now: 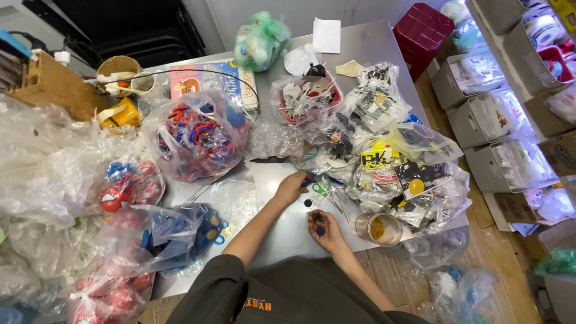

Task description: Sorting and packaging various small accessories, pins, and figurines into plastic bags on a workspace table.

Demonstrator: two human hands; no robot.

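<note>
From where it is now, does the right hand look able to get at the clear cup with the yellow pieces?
Probably yes. The right hand, pinching a small dark round piece, sits close beside the clear cup, with only bare table between them. It would need to free its fingers first.

Steel table; wooden plank floor; lit shelf rack beside; white wall behind.

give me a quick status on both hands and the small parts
Left hand reaching flat toward the clear bags. Right hand pinching a small dark round piece. Another dark piece lies between them on the table.
</note>
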